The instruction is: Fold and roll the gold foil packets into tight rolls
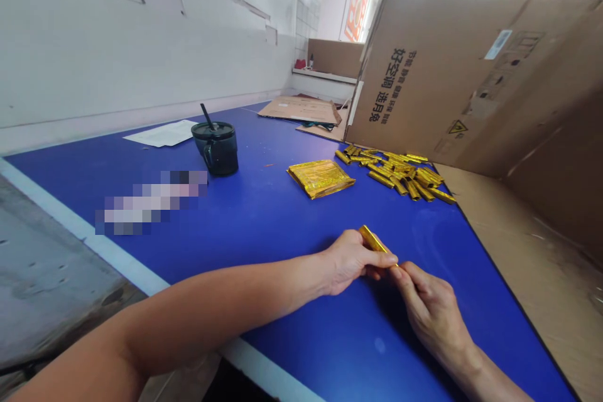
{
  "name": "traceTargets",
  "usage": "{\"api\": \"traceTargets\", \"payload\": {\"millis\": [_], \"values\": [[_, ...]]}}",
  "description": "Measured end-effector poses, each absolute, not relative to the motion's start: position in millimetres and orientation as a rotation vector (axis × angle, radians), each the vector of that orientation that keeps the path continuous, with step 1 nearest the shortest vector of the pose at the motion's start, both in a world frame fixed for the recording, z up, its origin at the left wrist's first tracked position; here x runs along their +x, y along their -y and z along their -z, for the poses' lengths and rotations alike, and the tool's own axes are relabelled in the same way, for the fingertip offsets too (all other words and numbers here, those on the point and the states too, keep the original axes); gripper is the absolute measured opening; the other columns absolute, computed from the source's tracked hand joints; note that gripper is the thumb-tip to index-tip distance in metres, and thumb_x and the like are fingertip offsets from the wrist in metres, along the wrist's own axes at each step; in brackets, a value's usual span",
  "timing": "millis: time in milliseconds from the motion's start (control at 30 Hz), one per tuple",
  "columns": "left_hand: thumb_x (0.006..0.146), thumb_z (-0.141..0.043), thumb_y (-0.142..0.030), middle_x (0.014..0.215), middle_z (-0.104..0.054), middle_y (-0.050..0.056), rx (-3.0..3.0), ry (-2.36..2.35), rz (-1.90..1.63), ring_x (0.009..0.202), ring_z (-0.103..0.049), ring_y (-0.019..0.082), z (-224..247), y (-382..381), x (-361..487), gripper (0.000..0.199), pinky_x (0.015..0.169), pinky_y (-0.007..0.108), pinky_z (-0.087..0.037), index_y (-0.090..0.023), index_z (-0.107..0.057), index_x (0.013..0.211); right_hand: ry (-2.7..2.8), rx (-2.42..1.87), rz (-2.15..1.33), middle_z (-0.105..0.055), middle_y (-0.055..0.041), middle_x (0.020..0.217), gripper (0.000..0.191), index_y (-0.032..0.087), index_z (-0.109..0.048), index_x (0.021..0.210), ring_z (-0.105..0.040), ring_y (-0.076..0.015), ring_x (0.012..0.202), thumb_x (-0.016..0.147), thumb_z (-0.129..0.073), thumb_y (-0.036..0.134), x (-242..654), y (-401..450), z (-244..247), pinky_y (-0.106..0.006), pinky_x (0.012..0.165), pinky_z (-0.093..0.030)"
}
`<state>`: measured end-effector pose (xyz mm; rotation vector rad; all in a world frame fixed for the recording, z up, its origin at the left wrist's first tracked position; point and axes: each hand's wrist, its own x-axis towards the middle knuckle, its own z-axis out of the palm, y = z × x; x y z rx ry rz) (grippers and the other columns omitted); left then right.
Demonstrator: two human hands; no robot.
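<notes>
A slim roll of shiny gold foil paper (371, 237) is pinched between my two hands above the blue tabletop. My left hand (351, 256) is closed around its middle, thumb along the side. At the near end, my right hand (426, 295) has its thumb and fingers pressed together on the roll. Beyond them lies a flat stack of gold foil sheets (320, 178). To its right is a loose heap of gold foil tubes (398, 169), flattened and lying at various angles.
A dark lidded mug (221, 154) with a straw stands on the blue table (264, 220), with white paper (162, 133) behind it. Flat cardboard (301, 108) lies at the back. A large cardboard box (438, 69) borders the right edge. A blurred-out item (151, 204) lies left.
</notes>
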<state>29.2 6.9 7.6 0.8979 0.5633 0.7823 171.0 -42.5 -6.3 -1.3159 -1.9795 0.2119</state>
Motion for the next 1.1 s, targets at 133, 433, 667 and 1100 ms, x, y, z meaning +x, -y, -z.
{"api": "traceTargets", "payload": {"millis": [133, 433, 667, 1100], "values": [[0.054, -0.071, -0.023, 0.054, -0.055, 0.0, 0.853, -0.619, -0.843, 0.045, -0.047, 0.007, -9, -11, 29, 0.021, 0.048, 0.021, -0.033, -0.01, -0.056, 0.06, 1.991, -1.304, -0.167, -0.028, 0.0059, 0.047, 0.033, 0.02, -0.036, 0.052, -0.027, -0.0073, 0.041, 0.083, -0.038, 0.032, 172, 43, 5, -0.02, 0.039, -0.026], [0.083, -0.043, -0.03, 0.055, -0.057, 0.004, 0.8, -0.61, -0.795, 0.042, -0.049, 0.008, -12, -18, 25, 0.035, 0.048, 0.022, -0.035, -0.007, -0.06, 0.063, 1.984, -1.308, -0.167, -0.03, 0.0054, 0.046, 0.033, 0.02, -0.036, 0.053, -0.029, -0.0078, 0.04, 0.083, -0.037, 0.032, 172, 44, 1, -0.02, 0.039, -0.026], [0.085, -0.031, -0.043, 0.056, -0.058, 0.005, 0.894, -0.663, -0.745, 0.043, -0.051, 0.008, -13, -22, 22, 0.05, 0.048, 0.022, -0.035, -0.008, -0.059, 0.064, 1.996, -1.297, -0.126, -0.027, 0.0057, 0.048, 0.033, 0.021, -0.033, 0.053, -0.027, -0.0078, 0.041, 0.084, -0.038, 0.03, 174, 42, 3, -0.02, 0.04, -0.025], [0.072, -0.039, -0.005, 0.045, -0.048, -0.005, 1.394, -0.833, -0.851, 0.038, -0.042, 0.005, -14, -36, 14, 0.016, 0.041, 0.016, -0.033, -0.013, -0.051, 0.077, 1.839, -1.52, -0.531, -0.041, 0.0034, 0.05, 0.037, 0.019, -0.048, 0.061, -0.037, -0.01, 0.047, 0.083, -0.033, 0.045, 180, 35, 0, -0.021, 0.044, -0.03]]}}
